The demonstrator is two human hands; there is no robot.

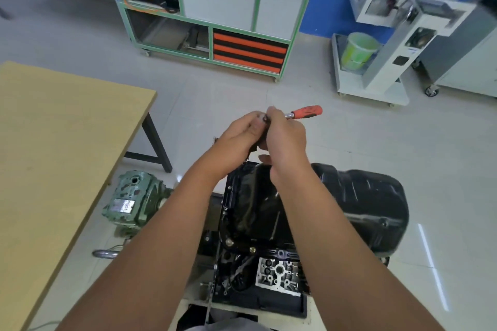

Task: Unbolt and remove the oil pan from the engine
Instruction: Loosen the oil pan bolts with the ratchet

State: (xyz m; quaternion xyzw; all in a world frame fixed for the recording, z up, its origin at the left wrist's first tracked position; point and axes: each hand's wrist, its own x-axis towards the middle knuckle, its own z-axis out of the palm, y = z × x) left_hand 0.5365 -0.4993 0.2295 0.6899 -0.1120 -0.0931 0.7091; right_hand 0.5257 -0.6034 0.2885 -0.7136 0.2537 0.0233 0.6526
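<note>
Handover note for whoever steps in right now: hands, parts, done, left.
Left hand: raised above the engine, fingers curled on the head end of the ratchet; what it pinches there is hidden.
Right hand: grips the ratchet near the head; the red handle sticks out to the right.
Oil pan: black, sits on the engine below the hands, not lifted off.
Done: cannot tell how many bolts are out; at least two brass-coloured fasteners show at the near edge of the pan.
Left: likely finish at the ratchet head, undo the remaining bolts, lift the pan away.
</note>
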